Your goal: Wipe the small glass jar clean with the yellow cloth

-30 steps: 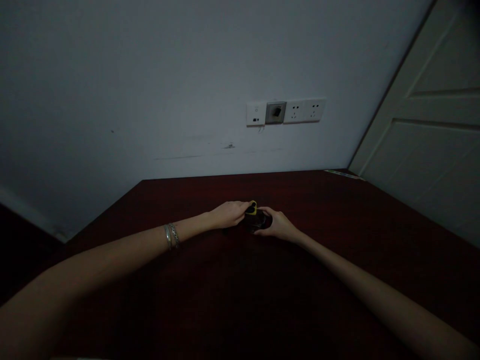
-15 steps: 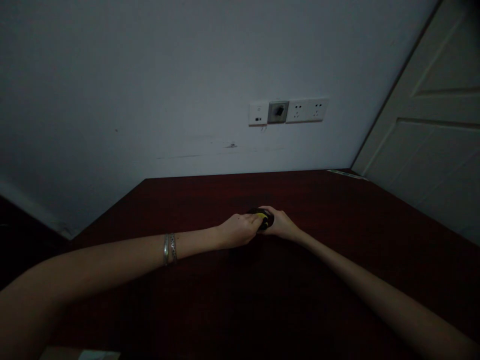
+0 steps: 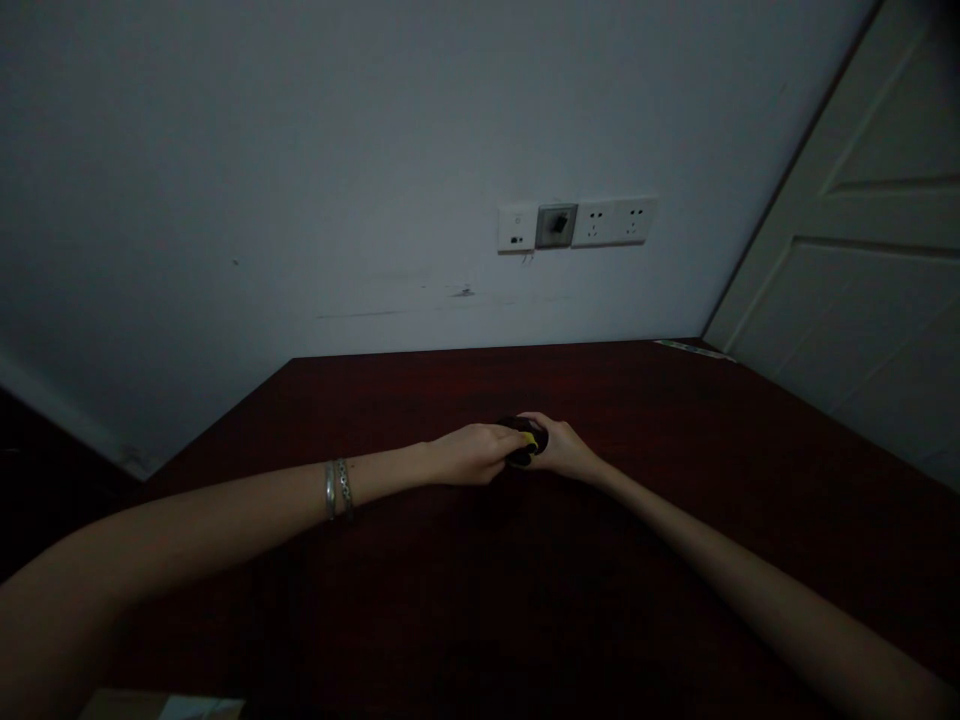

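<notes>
Gripping from both sides, the left hand [image 3: 472, 455] and right hand [image 3: 568, 452] have their fingers closed on a small black object [image 3: 516, 458], which sits between the two sets of fingertips. Its long axis appears to run from hand to hand; which way it points cannot be told. A yellow patch [image 3: 530, 438] shows on top, beside the right fingers. The surface is dull and the outline rounded. Fingers and dim light hide most of it, including any contact with the dark red table [image 3: 675, 480]. Two metal bangles [image 3: 337, 488] ring the left wrist.
</notes>
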